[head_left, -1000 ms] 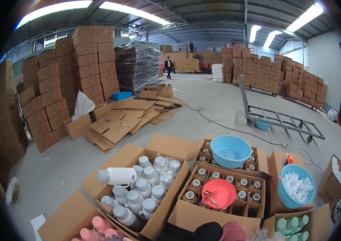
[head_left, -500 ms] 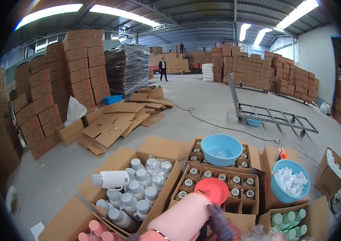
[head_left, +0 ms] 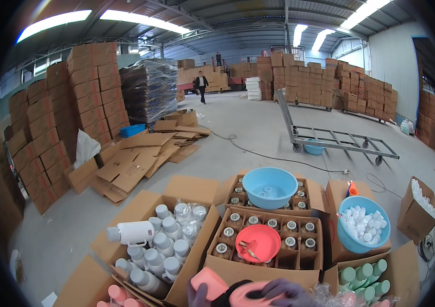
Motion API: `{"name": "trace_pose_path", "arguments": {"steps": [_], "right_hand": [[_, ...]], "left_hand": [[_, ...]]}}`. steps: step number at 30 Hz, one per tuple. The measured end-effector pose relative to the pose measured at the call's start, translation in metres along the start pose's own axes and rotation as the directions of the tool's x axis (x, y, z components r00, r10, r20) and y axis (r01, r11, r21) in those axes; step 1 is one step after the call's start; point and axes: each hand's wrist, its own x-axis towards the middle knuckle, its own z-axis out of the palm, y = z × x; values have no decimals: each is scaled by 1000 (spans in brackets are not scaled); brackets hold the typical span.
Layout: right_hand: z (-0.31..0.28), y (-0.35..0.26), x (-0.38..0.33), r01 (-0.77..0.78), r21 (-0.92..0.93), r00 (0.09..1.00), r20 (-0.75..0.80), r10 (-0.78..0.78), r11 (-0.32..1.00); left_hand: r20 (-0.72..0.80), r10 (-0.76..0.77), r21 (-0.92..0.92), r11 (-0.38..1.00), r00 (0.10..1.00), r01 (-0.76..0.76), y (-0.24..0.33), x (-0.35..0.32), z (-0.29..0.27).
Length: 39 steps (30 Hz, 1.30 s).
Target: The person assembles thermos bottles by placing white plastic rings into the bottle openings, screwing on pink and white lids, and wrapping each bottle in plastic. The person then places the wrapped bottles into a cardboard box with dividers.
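Observation:
At the lower edge, my left hand (head_left: 197, 297) is closed on a pink cup-shaped piece (head_left: 211, 284). My right hand (head_left: 288, 290) grips a pink round piece with a dark opening (head_left: 251, 295), just beside it; its lower part is cut off by the frame. Directly ahead, a red plastic dish (head_left: 270, 237) with small brownish metal pieces rests on a divided carton (head_left: 279, 273) of silvery-necked bottles. On the left, a carton holds several white-and-grey thermos jugs (head_left: 162, 243), with one white jug (head_left: 134, 233) lying across them. Pink jugs (head_left: 117, 294) stand at the lower left.
Behind the bottles sits a blue basin (head_left: 270, 188); another blue basin (head_left: 364, 225) holds white caps. Green jugs (head_left: 363, 276) fill a carton at right. Flattened cardboard (head_left: 130, 158), a cable and a metal cart (head_left: 338, 140) occupy the floor. A person (head_left: 201, 87) walks farther off.
The long pink jug body across the front is no longer seen that way; two pink pieces now show in my hands, lower down. The dish's contents have come into view. The view has shifted slightly.

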Motion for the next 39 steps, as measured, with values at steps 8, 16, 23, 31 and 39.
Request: {"name": "trace_pose_path", "arguments": {"steps": [8, 16, 23, 31, 39], "right_hand": [[24, 23, -10, 126, 367, 933, -360, 16, 921], [-41, 56, 25, 49, -565, 892, -347, -291, 824], [-101, 98, -5, -441, -396, 765, -635, 107, 805], [-226, 161, -136, -840, -474, 475, -878, 65, -264], [-8, 19, -16, 91, -615, 995, 34, -90, 783]], "left_hand": [[329, 31, 0, 999, 944, -32, 2, -7, 49], [307, 12, 298, 948, 952, -108, -46, 50, 70], [739, -213, 578, 688, 639, -439, -34, 62, 68], [746, -34, 330, 887, 665, -324, -51, 33, 51], [647, -430, 183, 889, 629, 420, -46, 9, 73]]}}
